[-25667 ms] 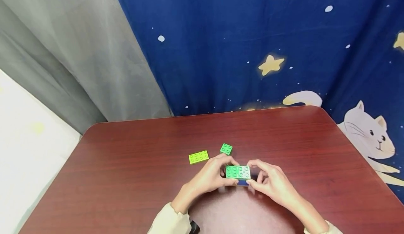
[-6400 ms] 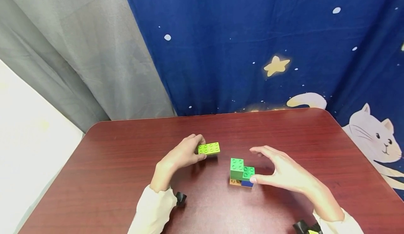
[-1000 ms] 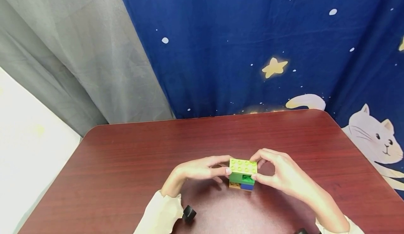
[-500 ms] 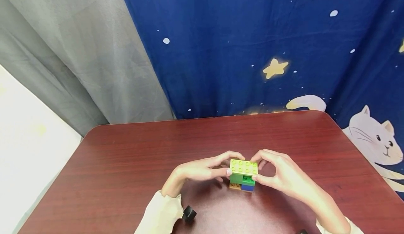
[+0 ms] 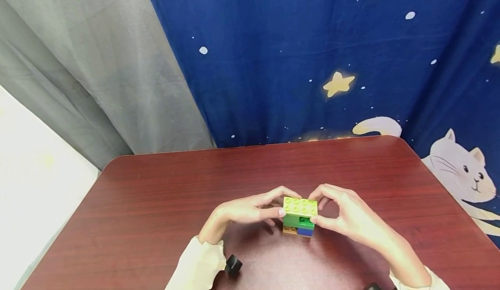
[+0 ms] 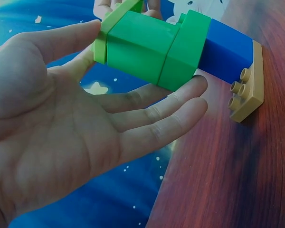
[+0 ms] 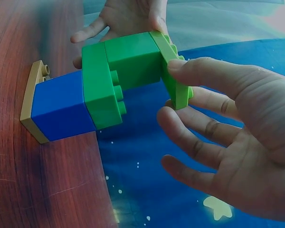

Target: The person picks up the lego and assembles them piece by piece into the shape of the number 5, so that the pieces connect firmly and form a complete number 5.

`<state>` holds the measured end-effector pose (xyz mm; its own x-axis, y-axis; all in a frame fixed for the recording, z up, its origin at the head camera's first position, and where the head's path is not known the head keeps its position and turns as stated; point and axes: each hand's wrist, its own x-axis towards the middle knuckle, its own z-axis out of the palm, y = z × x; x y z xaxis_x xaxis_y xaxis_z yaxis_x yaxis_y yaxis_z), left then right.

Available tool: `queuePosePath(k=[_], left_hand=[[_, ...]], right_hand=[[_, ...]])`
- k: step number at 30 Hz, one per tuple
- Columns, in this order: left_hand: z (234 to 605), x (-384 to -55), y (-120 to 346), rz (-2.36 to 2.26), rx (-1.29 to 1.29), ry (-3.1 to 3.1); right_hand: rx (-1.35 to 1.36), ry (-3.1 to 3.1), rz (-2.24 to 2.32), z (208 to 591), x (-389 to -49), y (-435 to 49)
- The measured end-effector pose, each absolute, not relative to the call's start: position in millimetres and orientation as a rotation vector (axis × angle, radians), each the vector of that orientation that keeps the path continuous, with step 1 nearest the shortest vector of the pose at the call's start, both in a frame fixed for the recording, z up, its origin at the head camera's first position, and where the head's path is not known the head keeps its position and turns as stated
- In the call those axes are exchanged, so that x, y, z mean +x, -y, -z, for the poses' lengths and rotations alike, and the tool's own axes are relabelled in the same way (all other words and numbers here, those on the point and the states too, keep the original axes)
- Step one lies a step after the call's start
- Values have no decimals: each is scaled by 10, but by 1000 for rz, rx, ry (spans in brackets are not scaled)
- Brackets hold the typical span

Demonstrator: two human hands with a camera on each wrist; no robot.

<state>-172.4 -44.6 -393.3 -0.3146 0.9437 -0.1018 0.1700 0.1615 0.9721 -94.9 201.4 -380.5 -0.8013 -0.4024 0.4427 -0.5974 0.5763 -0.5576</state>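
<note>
A lime-green building plate (image 5: 300,206) tops a small stack of toy bricks. Below it sit a small green brick (image 7: 133,54), a longer green brick (image 7: 99,85), a blue brick (image 7: 61,102) and a tan base plate (image 6: 251,88) standing on the table. Thumb and forefinger of my left hand (image 5: 250,208) pinch the lime plate's left end; its other fingers extend beside the green bricks. My right hand (image 5: 345,212) pinches the plate's right end between thumb and fingers, with the remaining fingers loosely bent. The lime plate's right half overhangs the longer green brick with a gap beneath.
The stack stands on a dark red wooden table (image 5: 175,194). Behind the table hang a grey curtain (image 5: 101,73) and a blue curtain (image 5: 265,73) with stars and a white cat. A black wrist mount (image 5: 233,265) sits under the left sleeve.
The small green brick and then the lime plate went from the table onto the stack; my left hand brought the plate rightward. In the last second, my left forefinger reached further along its back edge.
</note>
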Motion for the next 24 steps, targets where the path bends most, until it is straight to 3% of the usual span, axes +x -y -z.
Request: queuePosePath(k=[24], left_hand=[[3946,-1719,447,-1239,1066,-1581]], right_hand=[[812,2568,-1084,3802,-944,-2017]])
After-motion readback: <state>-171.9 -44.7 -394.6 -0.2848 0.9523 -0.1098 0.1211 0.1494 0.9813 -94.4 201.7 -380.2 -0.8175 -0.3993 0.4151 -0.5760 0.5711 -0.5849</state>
